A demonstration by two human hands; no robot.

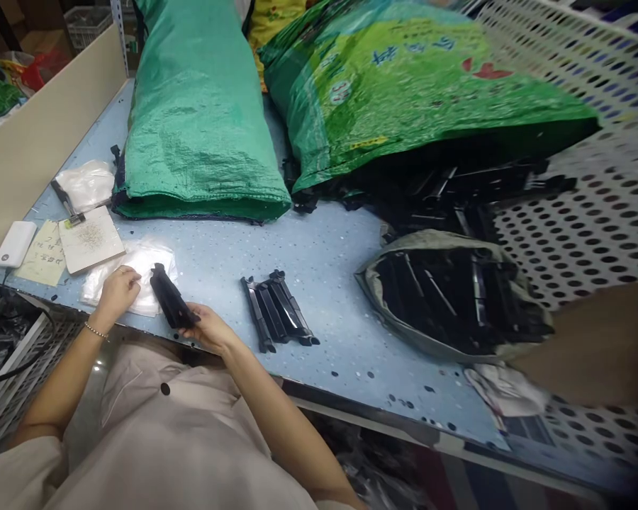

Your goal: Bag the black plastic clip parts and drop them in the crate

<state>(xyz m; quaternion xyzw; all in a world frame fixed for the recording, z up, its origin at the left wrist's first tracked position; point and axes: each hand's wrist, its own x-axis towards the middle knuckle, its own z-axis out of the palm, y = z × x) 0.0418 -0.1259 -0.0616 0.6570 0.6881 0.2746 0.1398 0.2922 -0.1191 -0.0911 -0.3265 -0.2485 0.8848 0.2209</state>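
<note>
My right hand (208, 328) grips a small bundle of long black plastic parts (170, 296) by the lower end, tilted above the table's front edge. My left hand (118, 292) is over a stack of clear plastic bags (152, 265), with thumb and fingers pinched together. Whether a bag's edge is between those fingertips is too fine to tell. To the right of my hands, a row of similar black plastic parts (279, 312) lies side by side on the blue speckled table (329, 248).
A green woven sack (199, 120) and a printed green sack (404, 92) lie at the back, black parts spilling from the latter. An open grey bag (372, 273) holds more parts. At left are a board (90, 241), handwritten note (41, 258) and white box (15, 244).
</note>
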